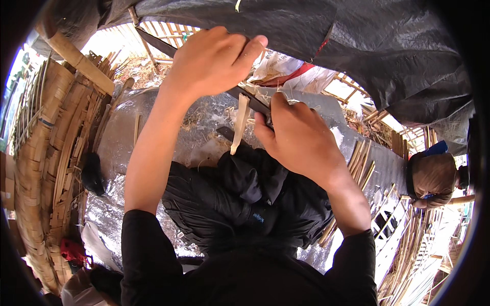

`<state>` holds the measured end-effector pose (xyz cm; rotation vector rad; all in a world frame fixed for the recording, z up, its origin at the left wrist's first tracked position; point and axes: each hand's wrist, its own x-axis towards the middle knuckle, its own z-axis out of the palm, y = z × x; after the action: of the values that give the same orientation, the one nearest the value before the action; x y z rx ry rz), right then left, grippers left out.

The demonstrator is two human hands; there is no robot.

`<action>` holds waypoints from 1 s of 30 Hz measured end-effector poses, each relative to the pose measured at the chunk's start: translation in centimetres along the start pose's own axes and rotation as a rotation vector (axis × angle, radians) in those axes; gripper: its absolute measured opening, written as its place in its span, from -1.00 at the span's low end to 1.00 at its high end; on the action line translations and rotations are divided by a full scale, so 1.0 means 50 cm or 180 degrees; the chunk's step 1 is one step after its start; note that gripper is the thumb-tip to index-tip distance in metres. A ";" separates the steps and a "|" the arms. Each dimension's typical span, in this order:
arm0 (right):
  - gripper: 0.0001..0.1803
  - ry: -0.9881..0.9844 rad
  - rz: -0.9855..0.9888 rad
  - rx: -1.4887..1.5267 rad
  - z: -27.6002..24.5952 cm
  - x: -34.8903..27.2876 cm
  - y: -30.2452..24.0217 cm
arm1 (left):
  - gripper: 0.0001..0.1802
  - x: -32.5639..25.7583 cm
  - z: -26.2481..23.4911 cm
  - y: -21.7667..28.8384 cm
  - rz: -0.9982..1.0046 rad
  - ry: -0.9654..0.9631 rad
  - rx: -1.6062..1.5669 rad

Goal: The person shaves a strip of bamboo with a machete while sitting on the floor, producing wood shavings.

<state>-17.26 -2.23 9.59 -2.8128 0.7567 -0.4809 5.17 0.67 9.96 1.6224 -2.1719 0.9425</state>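
Bamboo strip point(240, 125) sits mid-frame; my right hand point(298, 137) pinches the knife point(245, 97). My left hand point(214, 61) curls over the blade's back, so I press evenly along the grain.

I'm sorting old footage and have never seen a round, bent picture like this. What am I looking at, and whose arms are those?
There is one picture, from a wide fisheye camera worn on a person's head, looking down; that bends the edges. The two forearms rising from the bottom are the wearer's own. The left hand closes its grip on a long dark blade, and the right hand holds it nearer the middle, beside a pale bamboo sliver. Below lies bunched black cloth on a silvery sheet. Woven bamboo curves at left, loose bamboo strips lie at right, and another person sits at far right.
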 end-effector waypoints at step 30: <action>-0.61 -0.0648 0.0199 0.0315 0.275 -0.046 0.059 | -0.55 -0.205 0.260 0.057 -0.2904 -0.0339 -0.3733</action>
<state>-15.56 -2.22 -4.55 -2.6849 0.7534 -0.2112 8.05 0.52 -6.57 1.6140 -1.2082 -0.5913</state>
